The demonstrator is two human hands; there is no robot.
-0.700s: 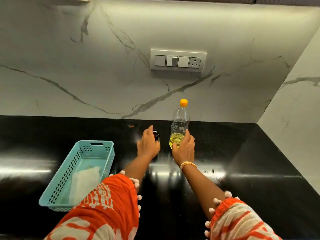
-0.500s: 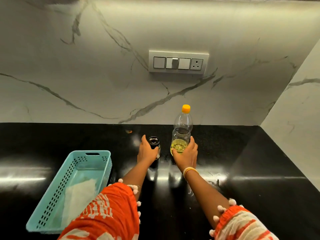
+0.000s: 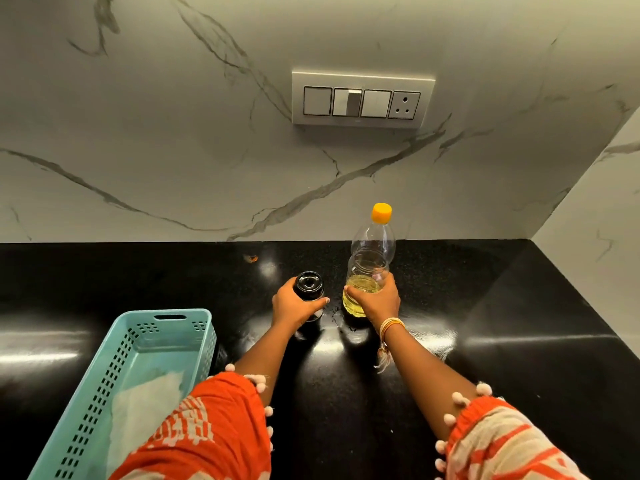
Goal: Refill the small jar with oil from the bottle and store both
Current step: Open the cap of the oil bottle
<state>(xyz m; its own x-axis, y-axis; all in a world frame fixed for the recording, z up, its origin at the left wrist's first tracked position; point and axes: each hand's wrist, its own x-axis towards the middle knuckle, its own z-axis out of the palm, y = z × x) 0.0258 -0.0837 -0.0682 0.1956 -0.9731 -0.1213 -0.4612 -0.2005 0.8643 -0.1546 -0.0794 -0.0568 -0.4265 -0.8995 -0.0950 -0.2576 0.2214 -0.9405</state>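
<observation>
Black-lidded small jar and upright oil bottle stand side by side near the tabletop's back edge, left hand grasping the jar, right hand wrapped round the bottle's base, both caps still on.

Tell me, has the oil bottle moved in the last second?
No: the bottle still stands just left of the wall socket's line, near the counter's back edge; only the camera shifted.
</observation>
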